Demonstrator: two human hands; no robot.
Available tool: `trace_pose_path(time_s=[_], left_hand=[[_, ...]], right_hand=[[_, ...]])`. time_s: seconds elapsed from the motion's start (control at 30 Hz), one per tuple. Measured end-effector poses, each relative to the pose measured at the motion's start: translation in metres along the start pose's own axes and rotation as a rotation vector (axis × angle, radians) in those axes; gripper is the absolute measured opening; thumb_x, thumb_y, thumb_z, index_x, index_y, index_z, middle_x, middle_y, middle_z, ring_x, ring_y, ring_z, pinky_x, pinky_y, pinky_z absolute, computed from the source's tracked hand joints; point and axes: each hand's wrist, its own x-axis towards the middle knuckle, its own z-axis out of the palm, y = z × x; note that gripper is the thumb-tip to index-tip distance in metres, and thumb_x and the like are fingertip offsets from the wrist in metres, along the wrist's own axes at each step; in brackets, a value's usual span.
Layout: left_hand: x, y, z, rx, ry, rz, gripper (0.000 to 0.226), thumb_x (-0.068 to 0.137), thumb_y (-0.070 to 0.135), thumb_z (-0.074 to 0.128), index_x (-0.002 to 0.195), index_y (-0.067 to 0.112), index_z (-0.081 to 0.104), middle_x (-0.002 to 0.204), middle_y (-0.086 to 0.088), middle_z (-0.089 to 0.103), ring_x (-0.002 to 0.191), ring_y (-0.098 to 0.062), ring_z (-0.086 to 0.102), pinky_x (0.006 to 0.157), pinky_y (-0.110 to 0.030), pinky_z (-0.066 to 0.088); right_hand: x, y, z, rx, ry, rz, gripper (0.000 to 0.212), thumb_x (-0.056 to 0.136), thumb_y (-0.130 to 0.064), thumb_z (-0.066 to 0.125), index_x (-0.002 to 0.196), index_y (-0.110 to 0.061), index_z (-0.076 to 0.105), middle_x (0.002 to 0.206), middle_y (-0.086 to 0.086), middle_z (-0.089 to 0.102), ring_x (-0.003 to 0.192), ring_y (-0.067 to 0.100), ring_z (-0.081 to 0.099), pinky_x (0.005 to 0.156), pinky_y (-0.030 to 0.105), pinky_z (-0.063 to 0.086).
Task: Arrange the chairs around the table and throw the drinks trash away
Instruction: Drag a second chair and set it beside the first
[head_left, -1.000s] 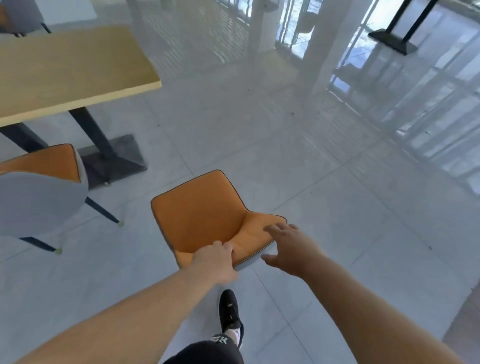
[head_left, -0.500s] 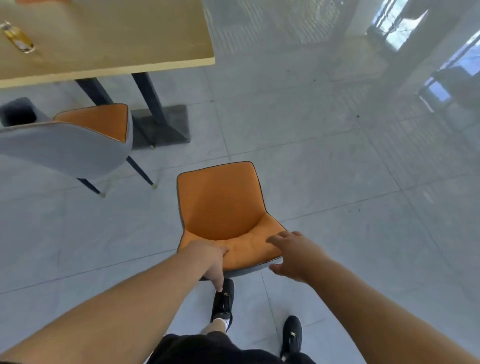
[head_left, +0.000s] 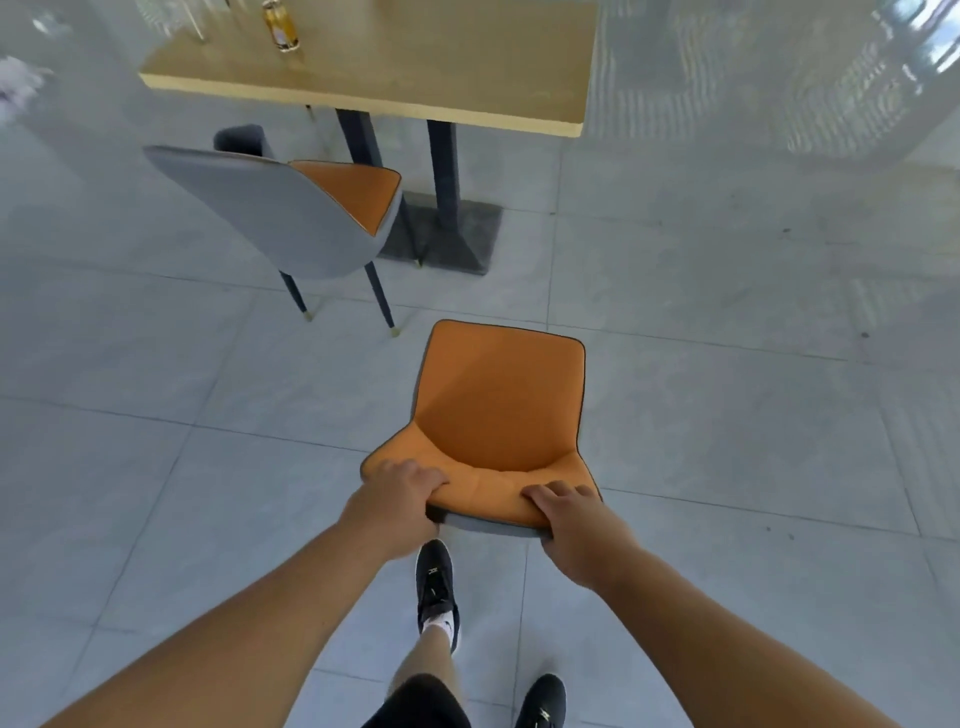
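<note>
An orange chair (head_left: 498, 405) with a grey back stands on the floor right in front of me, its seat facing the wooden table (head_left: 441, 67). My left hand (head_left: 395, 499) grips the left end of the chair's backrest top. My right hand (head_left: 576, 525) grips the right end of it. A second orange and grey chair (head_left: 291, 213) stands at the table's near left side, partly tucked under. An amber drink bottle (head_left: 280, 23) stands on the tabletop near its far left edge.
The table rests on two dark posts and a dark floor plate (head_left: 457, 234). Open tiled floor lies between my chair and the table's right half. A dark chair back (head_left: 241, 140) shows behind the second chair. My black shoes (head_left: 436, 582) are under the backrest.
My right hand has closed on the backrest, joining the left. The chair has turned to face the table, and the table and bottle have come into fuller view.
</note>
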Motion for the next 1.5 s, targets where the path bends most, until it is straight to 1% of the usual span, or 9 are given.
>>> trace_pose_path(time_s=[0.1,0.27,0.5,0.63,0.8,0.93,1.07,1.3,1.5], left_hand=[[0.012,-0.004,-0.009,-0.060,0.044,0.005,0.057,0.081,0.033,0.067,0.136,0.037,0.053,0.130,0.005,0.054,0.120,-0.022,0.043,0.094,-0.044,0.050],[0.038,-0.015,-0.025,-0.040,0.077,0.018,0.053,0.084,0.034,0.066,0.135,0.035,0.052,0.127,0.004,0.053,0.118,-0.022,0.042,0.088,-0.042,0.051],[0.090,-0.043,-0.072,0.001,0.078,0.047,0.043,0.087,0.034,0.063,0.129,0.032,0.053,0.121,0.003,0.053,0.112,-0.021,0.042,0.084,-0.040,0.052],[0.122,-0.057,-0.103,0.011,0.069,0.057,0.040,0.091,0.034,0.061,0.130,0.032,0.052,0.123,0.003,0.054,0.112,-0.021,0.043,0.088,-0.040,0.052],[0.168,-0.078,-0.144,0.018,0.061,0.078,0.046,0.092,0.036,0.062,0.136,0.034,0.048,0.128,0.003,0.052,0.116,-0.022,0.043,0.091,-0.041,0.051],[0.207,-0.093,-0.172,0.023,0.069,0.082,0.050,0.092,0.036,0.063,0.139,0.036,0.046,0.131,0.004,0.052,0.118,-0.022,0.043,0.093,-0.043,0.051],[0.249,-0.098,-0.201,0.024,0.071,0.089,0.055,0.090,0.037,0.063,0.142,0.036,0.045,0.134,0.004,0.051,0.121,-0.023,0.043,0.097,-0.045,0.049],[0.328,-0.094,-0.256,0.006,0.086,0.063,0.053,0.090,0.039,0.064,0.140,0.037,0.046,0.132,0.005,0.052,0.118,-0.021,0.045,0.097,-0.044,0.051],[0.398,-0.097,-0.308,-0.057,0.090,0.046,0.056,0.090,0.031,0.066,0.143,0.034,0.048,0.138,0.004,0.052,0.125,-0.022,0.044,0.102,-0.044,0.048]], right_hand=[[0.019,0.003,-0.015,-0.026,-0.031,-0.005,0.059,0.098,-0.021,0.052,0.149,-0.041,0.034,0.145,-0.008,0.046,0.126,0.026,0.046,0.095,0.049,0.054],[0.049,0.001,-0.035,-0.045,-0.036,0.011,0.062,0.096,-0.022,0.054,0.150,-0.043,0.033,0.144,-0.012,0.047,0.124,0.023,0.046,0.092,0.046,0.055],[0.106,-0.016,-0.072,-0.057,-0.031,0.033,0.062,0.095,-0.021,0.051,0.149,-0.044,0.034,0.143,-0.012,0.048,0.126,0.022,0.046,0.089,0.042,0.055],[0.144,-0.026,-0.101,-0.071,-0.031,0.049,0.062,0.095,-0.020,0.051,0.150,-0.044,0.035,0.143,-0.011,0.049,0.127,0.024,0.046,0.091,0.044,0.054],[0.196,-0.032,-0.137,-0.110,-0.011,0.050,0.060,0.096,-0.022,0.051,0.149,-0.044,0.035,0.141,-0.009,0.052,0.123,0.025,0.049,0.092,0.046,0.055],[0.237,-0.033,-0.166,-0.108,0.001,0.034,0.058,0.097,-0.022,0.050,0.150,-0.043,0.036,0.141,-0.009,0.052,0.123,0.026,0.049,0.093,0.048,0.054],[0.277,-0.025,-0.198,-0.108,0.029,0.031,0.058,0.096,-0.024,0.051,0.149,-0.044,0.036,0.139,-0.009,0.054,0.123,0.026,0.050,0.091,0.047,0.054],[0.353,-0.001,-0.259,-0.103,0.033,0.011,0.057,0.098,-0.024,0.050,0.148,-0.046,0.035,0.138,-0.008,0.054,0.122,0.026,0.049,0.087,0.046,0.056],[0.421,0.010,-0.317,-0.090,0.037,-0.002,0.053,0.100,-0.025,0.050,0.148,-0.044,0.037,0.138,-0.007,0.054,0.121,0.026,0.049,0.089,0.047,0.056]])
